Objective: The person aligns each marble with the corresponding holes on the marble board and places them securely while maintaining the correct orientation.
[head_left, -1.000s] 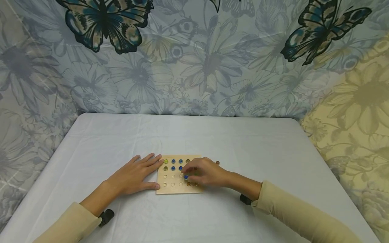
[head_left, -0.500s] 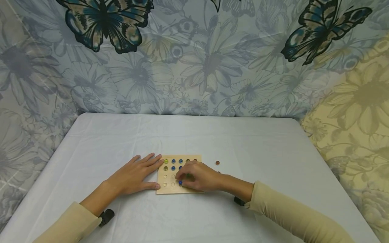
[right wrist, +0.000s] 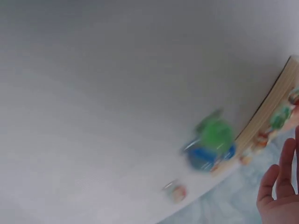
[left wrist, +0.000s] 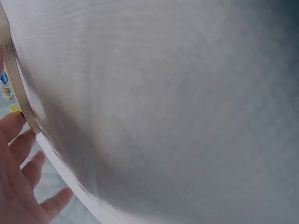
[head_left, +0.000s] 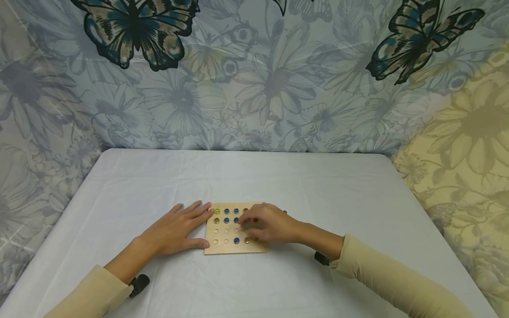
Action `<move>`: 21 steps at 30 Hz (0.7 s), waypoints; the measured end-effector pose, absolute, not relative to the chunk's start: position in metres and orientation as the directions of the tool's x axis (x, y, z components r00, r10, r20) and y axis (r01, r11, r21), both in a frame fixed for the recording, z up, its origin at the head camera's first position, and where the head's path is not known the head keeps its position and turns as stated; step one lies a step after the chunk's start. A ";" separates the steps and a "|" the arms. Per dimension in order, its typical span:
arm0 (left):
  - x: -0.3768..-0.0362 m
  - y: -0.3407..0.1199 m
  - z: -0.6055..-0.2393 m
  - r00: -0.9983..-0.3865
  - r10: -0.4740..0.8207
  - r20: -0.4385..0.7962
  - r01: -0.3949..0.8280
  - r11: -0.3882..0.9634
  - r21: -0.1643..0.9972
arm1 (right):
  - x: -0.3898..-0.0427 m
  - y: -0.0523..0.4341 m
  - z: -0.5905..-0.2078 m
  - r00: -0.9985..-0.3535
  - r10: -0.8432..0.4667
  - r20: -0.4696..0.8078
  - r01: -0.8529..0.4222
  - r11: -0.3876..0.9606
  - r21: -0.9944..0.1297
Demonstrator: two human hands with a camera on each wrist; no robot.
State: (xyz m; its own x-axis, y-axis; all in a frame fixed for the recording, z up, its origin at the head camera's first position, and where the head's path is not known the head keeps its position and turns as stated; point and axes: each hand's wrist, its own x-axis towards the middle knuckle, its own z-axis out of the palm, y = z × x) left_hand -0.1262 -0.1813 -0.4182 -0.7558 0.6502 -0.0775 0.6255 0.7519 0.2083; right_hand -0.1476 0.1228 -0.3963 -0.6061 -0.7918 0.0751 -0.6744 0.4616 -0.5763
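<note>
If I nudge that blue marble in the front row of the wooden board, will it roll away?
Probably not: the blue marble sits in a hole of the wooden board. Lifted out, it would likely roll freely, being round. It looks glossy, so possibly slippery between fingers.

Long beige sleeves (head_left: 381, 282) both arms; small black device, perhaps camera mount, under each wrist.

- We see the board (head_left: 234, 229) lying on the table (head_left: 318, 198), near its front edge.
- Our left hand (head_left: 176, 229) rests just left of it; our right hand (head_left: 268, 225) is over its right side.
</note>
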 end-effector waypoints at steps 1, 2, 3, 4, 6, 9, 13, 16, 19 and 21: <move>-0.126 -0.181 -0.418 -0.756 0.650 -0.078 0.625 0.752 0.207 | -0.149 0.128 -0.395 -0.612 -0.787 0.080 -0.669 0.462 -0.583; -0.126 -0.181 -0.418 -0.756 0.649 -0.078 0.625 0.753 0.207 | -0.149 0.133 -0.395 -0.618 -0.781 0.088 -0.664 0.458 -0.591; -0.126 -0.181 -0.418 -0.756 0.650 -0.077 0.625 0.753 0.206 | -0.150 0.138 -0.395 -0.623 -0.776 0.098 -0.661 0.455 -0.596; -0.126 -0.180 -0.418 -0.757 0.649 -0.077 0.625 0.753 0.205 | -0.151 0.144 -0.394 -0.628 -0.771 0.104 -0.656 0.452 -0.604; -0.125 -0.180 -0.417 -0.757 0.649 -0.075 0.624 0.753 0.207 | -0.152 0.155 -0.394 -0.640 -0.761 0.109 -0.645 0.454 -0.615; -0.125 -0.179 -0.416 -0.760 0.645 -0.075 0.619 0.755 0.215 | -0.150 0.171 -0.393 -0.661 -0.743 0.104 -0.622 0.465 -0.630; -0.124 -0.179 -0.415 -0.764 0.641 -0.075 0.614 0.758 0.223 | -0.146 0.187 -0.394 -0.675 -0.731 0.106 -0.607 0.467 -0.643; -0.123 -0.180 -0.415 -0.764 0.641 -0.075 0.613 0.757 0.225 | -0.143 0.197 -0.397 -0.675 -0.729 0.117 -0.609 0.461 -0.645; -0.123 -0.180 -0.415 -0.763 0.642 -0.074 0.614 0.756 0.226 | -0.141 0.205 -0.400 -0.677 -0.726 0.120 -0.609 0.461 -0.645; -0.123 -0.180 -0.415 -0.762 0.643 -0.073 0.616 0.755 0.226 | -0.139 0.209 -0.401 -0.677 -0.725 0.123 -0.611 0.462 -0.643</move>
State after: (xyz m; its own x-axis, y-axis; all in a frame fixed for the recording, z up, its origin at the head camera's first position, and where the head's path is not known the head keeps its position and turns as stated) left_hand -0.1234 -0.1797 -0.4148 -0.7622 0.6433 -0.0730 0.6156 0.7550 0.2257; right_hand -0.1390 0.2090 -0.4010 -0.6775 -0.7252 0.1229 -0.6111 0.4619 -0.6428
